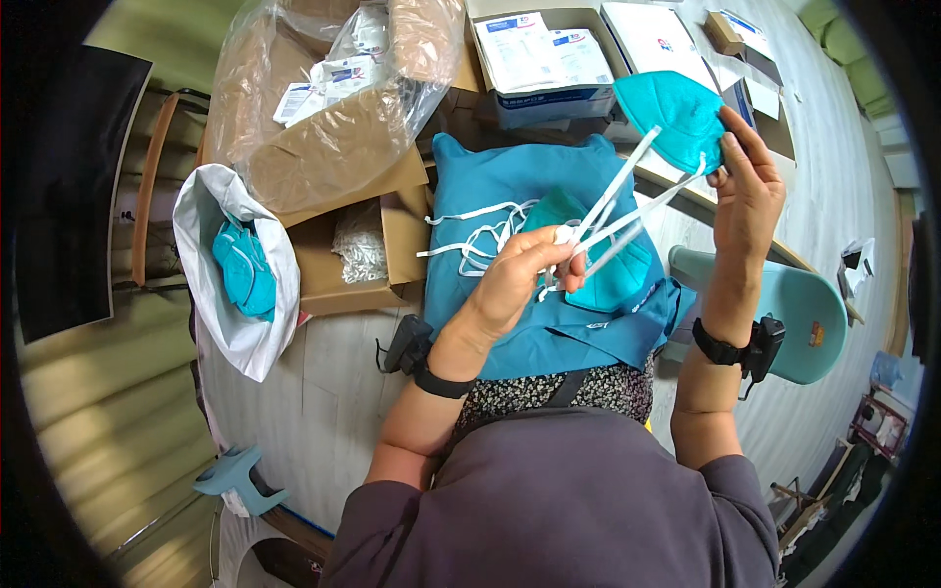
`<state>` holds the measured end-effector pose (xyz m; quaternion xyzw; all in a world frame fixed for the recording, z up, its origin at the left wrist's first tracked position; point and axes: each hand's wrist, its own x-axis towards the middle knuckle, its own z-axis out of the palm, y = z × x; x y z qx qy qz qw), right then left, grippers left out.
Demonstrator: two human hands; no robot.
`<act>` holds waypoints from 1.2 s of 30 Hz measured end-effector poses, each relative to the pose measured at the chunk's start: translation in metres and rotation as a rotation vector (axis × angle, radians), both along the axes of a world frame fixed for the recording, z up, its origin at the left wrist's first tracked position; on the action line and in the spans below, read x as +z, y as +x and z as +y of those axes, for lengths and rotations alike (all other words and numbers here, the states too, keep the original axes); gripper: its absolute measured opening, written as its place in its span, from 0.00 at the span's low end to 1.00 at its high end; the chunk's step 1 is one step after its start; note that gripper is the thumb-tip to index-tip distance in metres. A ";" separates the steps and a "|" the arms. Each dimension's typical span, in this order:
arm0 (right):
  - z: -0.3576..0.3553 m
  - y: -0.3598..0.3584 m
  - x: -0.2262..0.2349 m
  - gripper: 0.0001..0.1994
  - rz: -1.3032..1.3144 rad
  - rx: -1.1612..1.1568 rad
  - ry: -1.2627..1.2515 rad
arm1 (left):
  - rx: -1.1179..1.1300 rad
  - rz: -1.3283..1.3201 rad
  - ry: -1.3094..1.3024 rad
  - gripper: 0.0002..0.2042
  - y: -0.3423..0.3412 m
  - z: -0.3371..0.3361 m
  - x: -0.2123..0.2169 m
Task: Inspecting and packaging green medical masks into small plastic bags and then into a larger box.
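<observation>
My right hand (747, 181) is raised at the upper right, fingers closed on the edge of a teal face mask (676, 113). White straps (627, 191) run from this mask down to my left hand (524, 279), which pinches them between thumb and fingers above my lap. Below, on a blue cloth (480, 343) spread over my lap, lies another teal mask (618, 279), partly hidden behind the straps and my left hand. Loose white straps (480, 235) lie in loops on the cloth, left of that mask.
A white bag (196, 235) holding teal masks stands at left, beside a cardboard box (353, 297) with white material inside. Behind are a plastic-lined carton (323, 157) and a box (549, 106) of white packets. A pale teal stool (809, 323) stands at right.
</observation>
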<state>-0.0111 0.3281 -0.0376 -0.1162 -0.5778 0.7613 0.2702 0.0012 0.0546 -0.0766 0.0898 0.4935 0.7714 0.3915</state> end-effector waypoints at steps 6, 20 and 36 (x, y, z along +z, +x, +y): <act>0.023 0.004 -0.010 0.16 -0.018 -0.078 -0.076 | 0.001 -0.051 0.114 0.15 -0.001 -0.014 0.004; -0.015 0.034 -0.070 0.14 -0.534 0.262 -0.090 | 0.147 -0.215 0.361 0.19 -0.021 -0.005 0.035; -0.079 0.033 0.024 0.18 -0.326 1.032 0.553 | -0.342 -0.135 -0.120 0.11 -0.005 -0.002 0.040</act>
